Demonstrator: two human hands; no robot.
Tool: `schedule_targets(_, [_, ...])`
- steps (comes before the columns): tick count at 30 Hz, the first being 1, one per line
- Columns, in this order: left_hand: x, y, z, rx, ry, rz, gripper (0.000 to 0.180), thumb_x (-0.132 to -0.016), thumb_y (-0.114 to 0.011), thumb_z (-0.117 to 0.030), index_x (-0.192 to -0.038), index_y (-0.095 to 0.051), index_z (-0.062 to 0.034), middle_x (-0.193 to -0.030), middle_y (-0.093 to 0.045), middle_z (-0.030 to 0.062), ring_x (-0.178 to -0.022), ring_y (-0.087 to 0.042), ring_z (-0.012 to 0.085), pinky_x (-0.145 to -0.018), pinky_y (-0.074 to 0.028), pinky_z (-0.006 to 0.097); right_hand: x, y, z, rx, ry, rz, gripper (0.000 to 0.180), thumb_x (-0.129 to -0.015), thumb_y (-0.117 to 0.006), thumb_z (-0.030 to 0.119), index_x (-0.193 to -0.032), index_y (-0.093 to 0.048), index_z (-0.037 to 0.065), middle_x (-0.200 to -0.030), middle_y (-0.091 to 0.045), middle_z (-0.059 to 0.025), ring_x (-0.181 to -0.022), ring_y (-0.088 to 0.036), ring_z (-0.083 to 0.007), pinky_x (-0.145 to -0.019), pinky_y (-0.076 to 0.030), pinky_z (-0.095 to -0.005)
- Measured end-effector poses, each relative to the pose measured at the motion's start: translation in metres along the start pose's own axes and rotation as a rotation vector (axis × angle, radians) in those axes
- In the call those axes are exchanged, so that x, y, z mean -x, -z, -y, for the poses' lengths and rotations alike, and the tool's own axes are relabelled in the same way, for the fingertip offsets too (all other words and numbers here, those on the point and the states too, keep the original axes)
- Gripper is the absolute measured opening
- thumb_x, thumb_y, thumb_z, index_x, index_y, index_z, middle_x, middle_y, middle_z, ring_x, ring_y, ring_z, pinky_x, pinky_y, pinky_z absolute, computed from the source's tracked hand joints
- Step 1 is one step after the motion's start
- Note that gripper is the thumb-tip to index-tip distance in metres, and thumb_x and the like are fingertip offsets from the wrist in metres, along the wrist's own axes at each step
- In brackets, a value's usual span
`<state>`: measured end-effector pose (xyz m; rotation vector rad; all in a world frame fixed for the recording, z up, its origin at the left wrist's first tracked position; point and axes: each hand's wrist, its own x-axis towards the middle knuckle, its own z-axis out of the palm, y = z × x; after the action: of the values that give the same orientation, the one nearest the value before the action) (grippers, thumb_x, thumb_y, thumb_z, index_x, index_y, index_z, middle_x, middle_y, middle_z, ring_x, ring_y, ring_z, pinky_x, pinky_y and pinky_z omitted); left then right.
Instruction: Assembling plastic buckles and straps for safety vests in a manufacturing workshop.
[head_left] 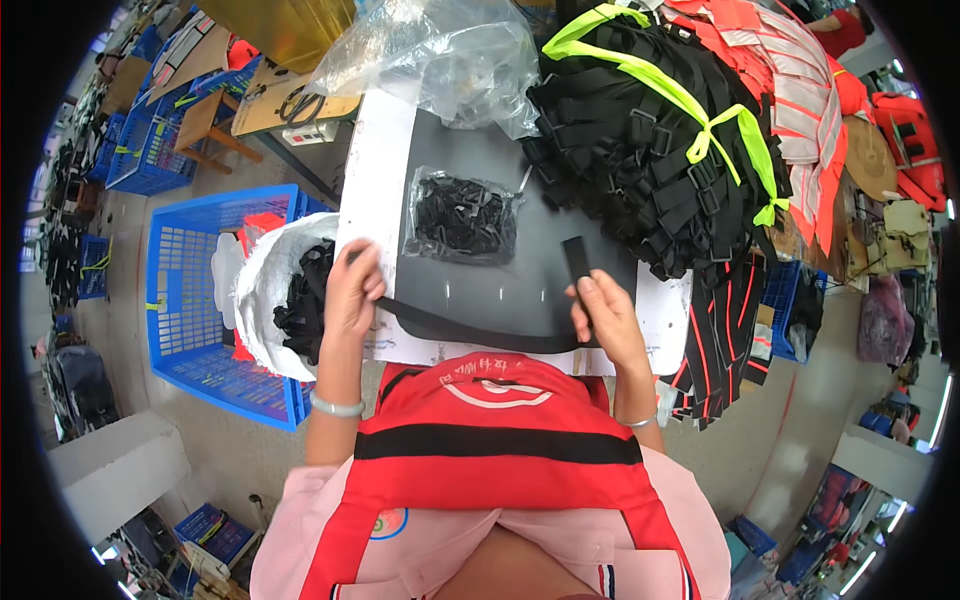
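Observation:
A black webbing strap (470, 335) hangs in a shallow curve between my hands, over the near edge of the table. My left hand (354, 285) is closed on one stretch of it, its fingers slightly blurred. Thumb and fingers of my right hand (605, 312) pinch the other part, and a short strap end (575, 256) sticks up above them. Beyond the strap, a clear plastic bag of small black parts (464, 218) lies on the dark table mat (440, 150). The parts are too small to name.
At the far right, black straps with buckles (650, 140) are heaped, tied with a neon yellow band (705, 140). Crumpled clear plastic (440, 60) covers the table's far end. To the left, a white sack (262, 300) holding black pieces leans in a blue crate (180, 370).

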<state>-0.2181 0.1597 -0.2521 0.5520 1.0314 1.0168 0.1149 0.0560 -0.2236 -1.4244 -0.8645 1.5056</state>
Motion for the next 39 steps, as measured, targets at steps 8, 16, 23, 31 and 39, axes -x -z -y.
schedule_targets(8, [-0.051, -0.071, 0.022, -1.478, -0.606, 0.085, 0.025, -0.079, -0.066, -0.013, -0.102, -0.059, -0.0027, -0.097, -0.061, 0.0166, -0.092, -0.059, 0.0346, -0.077, -0.048, 0.037, -0.023, -0.036, -0.012, 0.425, 0.011, 0.025, 0.031, -0.096, -0.049, 0.028, -0.082, -0.057, 0.002, -0.052, -0.048, 0.0007, -0.044, -0.042, -0.0051, -0.042, -0.032, -0.0221])
schedule_targets(16, [-0.065, -0.057, 0.034, -1.254, -0.446, 0.143, 0.02, -0.08, -0.066, -0.009, -0.099, -0.062, -0.0037, -0.085, -0.064, 0.012, -0.07, -0.063, 0.0287, -0.063, -0.051, 0.032, -0.031, -0.037, -0.019, 0.433, 0.001, 0.048, 0.029, -0.095, -0.05, 0.027, -0.084, -0.058, 0.002, -0.053, -0.05, -0.0022, -0.047, -0.046, -0.0098, -0.047, -0.036, -0.0262])
schedule_targets(23, [-0.054, -0.069, 0.011, -0.509, 0.016, 0.129, 0.016, -0.085, -0.064, -0.008, -0.099, -0.063, -0.0001, -0.082, -0.064, 0.0036, -0.067, -0.062, 0.0085, -0.053, -0.047, 0.018, -0.04, -0.046, 0.003, 0.566, 0.09, -0.022, 0.024, -0.091, -0.055, 0.025, -0.084, -0.059, 0.002, -0.057, -0.057, -0.011, -0.052, -0.055, -0.0247, -0.053, -0.041, -0.0342])
schedule_targets(31, [-0.024, -0.086, 0.02, -0.699, -0.183, 0.172, 0.013, -0.087, -0.061, -0.007, -0.098, -0.065, -0.0018, -0.083, -0.065, 0.0023, -0.071, -0.064, 0.0081, -0.059, -0.049, 0.019, -0.052, -0.071, 0.022, 0.943, 0.408, -0.137, 0.016, -0.083, -0.059, 0.021, -0.081, -0.061, 0.004, -0.06, -0.06, -0.0151, -0.058, -0.06, -0.0356, -0.055, -0.046, -0.043])
schedule_targets(39, [-0.012, -0.085, 0.032, -0.946, -0.6, 0.14, 0.014, -0.084, -0.061, -0.004, -0.097, -0.066, -0.0017, -0.086, -0.065, 0.007, -0.067, -0.064, 0.0128, -0.057, -0.049, 0.022, -0.046, -0.083, 0.016, 1.033, 0.403, -0.118, 0.017, -0.083, -0.059, 0.021, -0.079, -0.061, 0.004, -0.06, -0.061, -0.0156, -0.058, -0.061, -0.035, -0.055, -0.048, -0.0433])
